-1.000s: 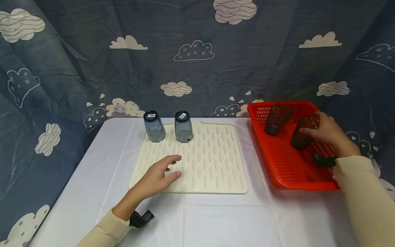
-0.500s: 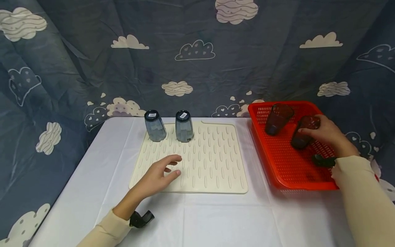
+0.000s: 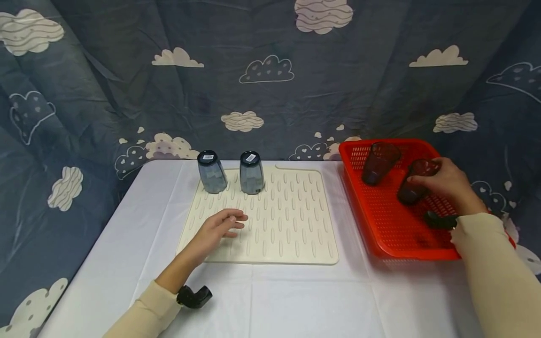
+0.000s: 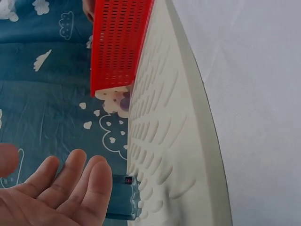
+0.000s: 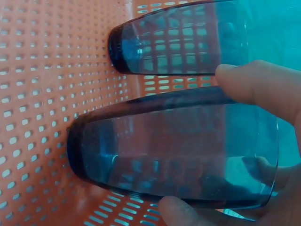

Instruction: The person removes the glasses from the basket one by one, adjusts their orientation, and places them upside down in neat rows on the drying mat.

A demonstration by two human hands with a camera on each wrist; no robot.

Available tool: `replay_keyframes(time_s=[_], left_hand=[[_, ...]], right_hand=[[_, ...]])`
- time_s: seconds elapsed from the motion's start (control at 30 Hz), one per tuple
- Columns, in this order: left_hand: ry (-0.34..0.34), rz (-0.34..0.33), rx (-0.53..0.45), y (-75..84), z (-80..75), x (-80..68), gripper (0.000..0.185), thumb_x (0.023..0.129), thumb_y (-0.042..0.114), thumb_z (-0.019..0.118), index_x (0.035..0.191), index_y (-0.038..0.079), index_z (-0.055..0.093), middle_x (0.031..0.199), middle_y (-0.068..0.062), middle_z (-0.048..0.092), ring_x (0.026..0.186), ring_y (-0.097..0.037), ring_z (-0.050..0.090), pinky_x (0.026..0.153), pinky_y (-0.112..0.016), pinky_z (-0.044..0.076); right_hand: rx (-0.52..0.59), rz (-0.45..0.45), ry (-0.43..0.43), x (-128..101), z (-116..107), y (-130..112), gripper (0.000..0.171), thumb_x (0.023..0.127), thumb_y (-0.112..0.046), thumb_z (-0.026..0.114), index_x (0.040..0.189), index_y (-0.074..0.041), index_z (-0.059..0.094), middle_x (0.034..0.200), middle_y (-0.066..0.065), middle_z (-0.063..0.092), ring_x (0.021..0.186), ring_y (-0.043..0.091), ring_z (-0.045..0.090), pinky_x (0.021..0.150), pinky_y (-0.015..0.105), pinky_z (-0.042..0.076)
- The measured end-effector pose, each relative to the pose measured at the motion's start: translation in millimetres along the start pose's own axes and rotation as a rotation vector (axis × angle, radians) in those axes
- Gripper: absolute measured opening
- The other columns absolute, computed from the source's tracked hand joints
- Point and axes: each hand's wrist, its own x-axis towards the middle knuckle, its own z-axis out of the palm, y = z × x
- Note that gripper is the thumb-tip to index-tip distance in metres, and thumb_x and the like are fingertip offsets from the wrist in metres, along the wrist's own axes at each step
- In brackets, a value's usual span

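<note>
Red basket (image 3: 416, 255) at tabletop (image 3: 304, 305)'s right edge holds left glass (image 3: 380, 165) and right glass (image 3: 409, 191), rims up. Right hand (image 3: 454, 185) grips right glass around its upper end, thumb opposite fingers. Left hand (image 3: 217, 229), fingers loosely bent, above cream mat (image 3: 291, 225); two inverted blue glasses (image 3: 251, 178) at mat's far left corner.

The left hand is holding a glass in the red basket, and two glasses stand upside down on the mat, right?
No, the head view shows the right hand holding the glass in the red basket. Two glasses do stand upside down on the mat.
</note>
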Motion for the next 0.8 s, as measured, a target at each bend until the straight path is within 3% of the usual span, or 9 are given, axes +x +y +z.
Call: replay_keyframes(time_s=[0.17, 0.3, 0.63, 0.8], left_hand=[[-0.014, -0.048, -0.069, 0.8, -1.4, 0.3, 0.047, 0.108, 0.033, 0.034, 0.141, 0.003, 0.048, 0.144, -0.019, 0.054, 0.129, -0.034, 0.057, 0.105, -0.045, 0.050], [-0.017, -0.072, -0.086, -0.2, -1.4, -0.3, 0.047, 0.108, 0.033, 0.035, 0.141, 0.002, 0.048, 0.145, -0.018, 0.054, 0.127, -0.031, 0.059, 0.105, -0.045, 0.050], [-0.039, -0.057, -0.099, -4.1, -3.9, -1.7, 0.051, 0.108, 0.033, 0.034, 0.143, -0.003, 0.044, 0.145, -0.021, 0.052, 0.127, -0.035, 0.058, 0.102, -0.043, 0.052], [-0.042, -0.060, -0.092, -3.5, -5.1, -2.7, 0.051, 0.108, 0.034, 0.034, 0.143, -0.002, 0.043, 0.146, -0.021, 0.052, 0.128, -0.035, 0.057, 0.102, -0.042, 0.052]], right_hand=[[-0.021, 0.018, 0.001, -6.6, -2.7, 0.5, 0.106, 0.086, -0.060, 0.064, 0.145, 0.016, 0.019, 0.131, 0.040, 0.039, 0.110, 0.056, 0.045, 0.081, 0.064, 0.047], [-0.011, 0.014, 0.032, -11.3, -3.6, -4.9, 0.106, 0.086, -0.059, 0.064, 0.150, 0.012, 0.017, 0.134, 0.040, 0.039, 0.112, 0.056, 0.045, 0.082, 0.066, 0.046], [-0.011, -0.014, 0.088, -24.2, -15.3, -24.7, 0.101, 0.088, -0.062, 0.058, 0.155, 0.004, 0.019, 0.141, 0.039, 0.039, 0.119, 0.058, 0.039, 0.091, 0.073, 0.037], [0.013, 0.005, 0.108, -32.7, -21.8, -30.3, 0.103, 0.088, -0.062, 0.059, 0.156, 0.001, 0.016, 0.142, 0.039, 0.037, 0.121, 0.059, 0.035, 0.087, 0.072, 0.037]])
